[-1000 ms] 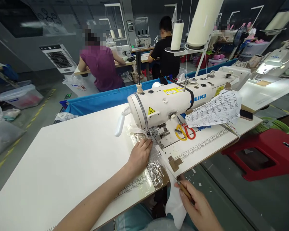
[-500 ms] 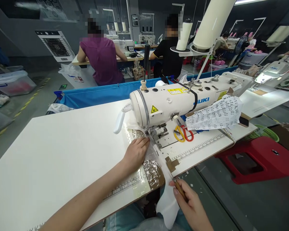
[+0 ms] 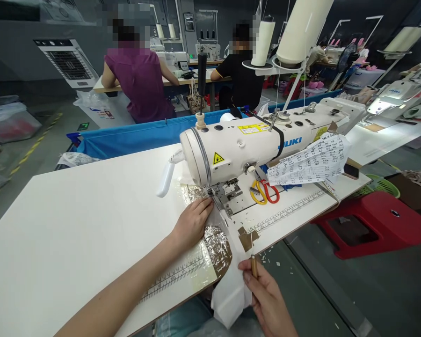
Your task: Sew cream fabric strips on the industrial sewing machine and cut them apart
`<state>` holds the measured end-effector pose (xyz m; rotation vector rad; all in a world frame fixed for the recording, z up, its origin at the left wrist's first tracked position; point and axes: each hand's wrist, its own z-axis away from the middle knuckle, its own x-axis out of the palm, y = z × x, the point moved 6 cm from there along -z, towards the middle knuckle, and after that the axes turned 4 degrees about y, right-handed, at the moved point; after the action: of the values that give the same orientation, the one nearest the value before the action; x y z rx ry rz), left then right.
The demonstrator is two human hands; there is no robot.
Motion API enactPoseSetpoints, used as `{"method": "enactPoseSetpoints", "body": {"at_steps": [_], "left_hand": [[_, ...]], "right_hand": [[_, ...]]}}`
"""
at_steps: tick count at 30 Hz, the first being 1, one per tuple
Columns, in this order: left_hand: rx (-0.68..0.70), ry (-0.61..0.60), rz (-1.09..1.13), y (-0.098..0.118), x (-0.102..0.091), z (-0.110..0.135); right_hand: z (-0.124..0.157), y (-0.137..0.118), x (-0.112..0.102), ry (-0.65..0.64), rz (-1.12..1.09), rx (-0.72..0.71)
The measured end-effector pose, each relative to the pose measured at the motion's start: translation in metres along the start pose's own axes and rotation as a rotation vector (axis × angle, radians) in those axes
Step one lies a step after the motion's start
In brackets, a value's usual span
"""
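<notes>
My left hand (image 3: 192, 219) presses down on white cloth (image 3: 233, 285), its fingers together and bent, tips close to the needle area of a white sewing machine (image 3: 231, 147). The thumb is hidden. My right hand (image 3: 266, 290) is closed round the wooden handle of an awl (image 3: 254, 266), whose thin metal point sticks up and away over the table edge. That hand's fingertips also touch the cloth's right border. From the machine, the cloth runs toward me and hangs over the front edge. Brown shiny tape (image 3: 218, 250) covers the tabletop beside it.
Red-and-yellow-handled scissors (image 3: 264, 192) lie by the machine bed. A handwritten paper sheet (image 3: 308, 161) hangs on the machine's right side. Printed ruler strips (image 3: 287, 210) run along the table (image 3: 91, 224). A red stool (image 3: 375, 224) stands at right. Two people sit working beyond a blue cloth trough (image 3: 126, 138).
The awl has swung from a slant to nearly upright, its point now clear of the cloth. The hanging cloth has shifted left and its lower end has changed shape. My left hand stays near the needle.
</notes>
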<state>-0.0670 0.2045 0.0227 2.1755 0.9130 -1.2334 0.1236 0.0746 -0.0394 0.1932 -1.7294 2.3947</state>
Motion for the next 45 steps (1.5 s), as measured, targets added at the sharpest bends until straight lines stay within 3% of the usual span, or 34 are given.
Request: {"method": "enactPoseSetpoints", "body": {"at_steps": [4, 9, 15, 22, 29, 34, 45], "left_hand": [[-0.034, 0.03, -0.019, 0.002, -0.002, -0.007], [-0.041, 0.064, -0.047, 0.0, -0.009, -0.014], [0.004, 0.11, 0.136, -0.003, -0.01, -0.01], [-0.04, 0.129, 0.048, -0.003, -0.011, -0.01], [0.033, 0.148, 0.015, 0.002, -0.014, -0.01], [0.044, 0.155, 0.019, 0.004, -0.015, -0.01], [0.025, 0.109, -0.028, 0.006, -0.011, -0.01]], "right_hand": [[-0.004, -0.026, -0.007, 0.073, 0.331, -0.219], [-0.011, -0.049, 0.002, 0.041, 0.576, -0.389], [-0.016, -0.064, 0.016, -0.003, 0.711, -0.486], [-0.023, -0.073, 0.027, -0.007, 0.841, -0.644], [-0.031, -0.08, 0.042, 0.042, 1.05, -0.809], [-0.041, -0.082, 0.053, 0.025, 1.205, -0.804], [-0.059, -0.084, 0.071, -0.038, 1.482, -0.579]]}}
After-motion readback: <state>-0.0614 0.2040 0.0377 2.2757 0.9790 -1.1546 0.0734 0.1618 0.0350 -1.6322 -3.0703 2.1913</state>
